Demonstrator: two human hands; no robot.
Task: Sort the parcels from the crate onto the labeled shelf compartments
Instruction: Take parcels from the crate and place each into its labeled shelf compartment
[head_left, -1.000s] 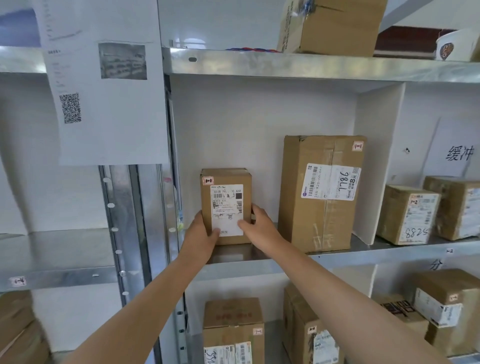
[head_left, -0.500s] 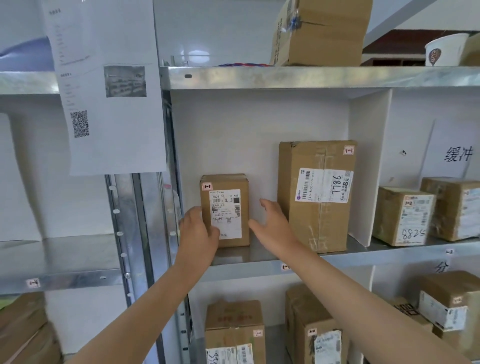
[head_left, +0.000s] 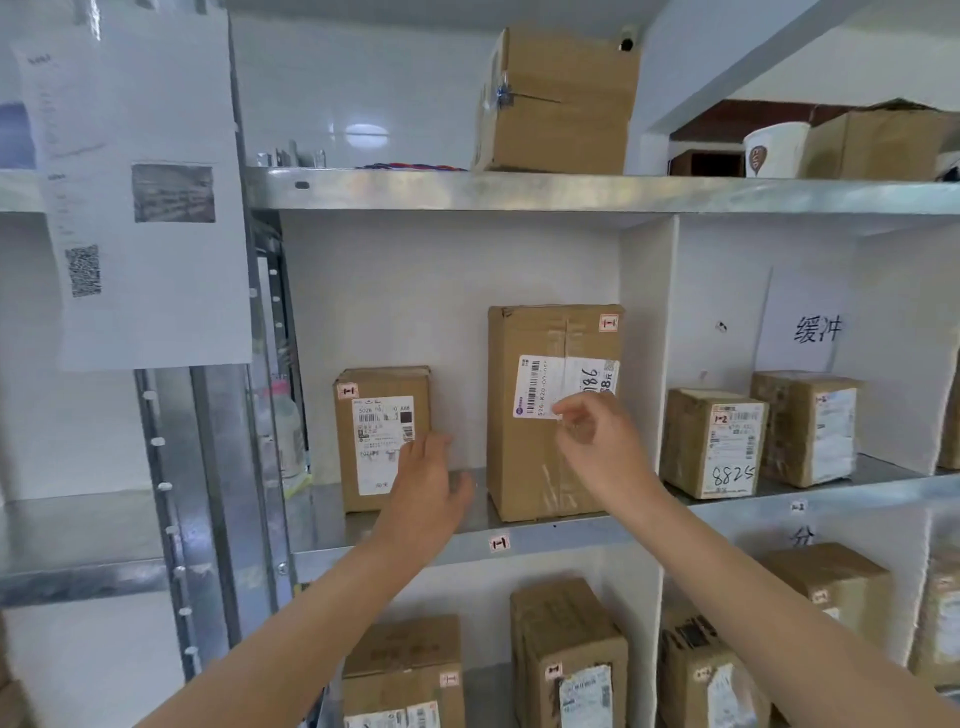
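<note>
Nearest to us, two bare forearms reach up from the bottom edge. The left grip (head_left: 426, 488), a bare hand, is wide, its fingers straight and relaxed and holding nothing; it hangs in front of the lower right corner of the small brown cardboard parcel (head_left: 382, 436), and we cannot tell whether it touches it. The right grip (head_left: 597, 447) is also free, with its fingers loosely curled, in front of the white barcode label on the tall brown cardboard parcel (head_left: 530, 467).

Beyond the hands runs the front edge of the grey metal shelf (head_left: 571, 535), which carries a small tag. Both parcels stand upright on it in one compartment, the small one at the left, the tall one at the right, with a gap between them. The tall one stands just beside the white divider panel (head_left: 647, 338).

Past the divider we see a squat brown parcel with handwritten digits (head_left: 711, 441). On the shelf above sit a large brown carton (head_left: 561, 98) and a white paper cup (head_left: 774, 150). At the left hangs a white printed sheet with a QR code (head_left: 145, 208).
</note>
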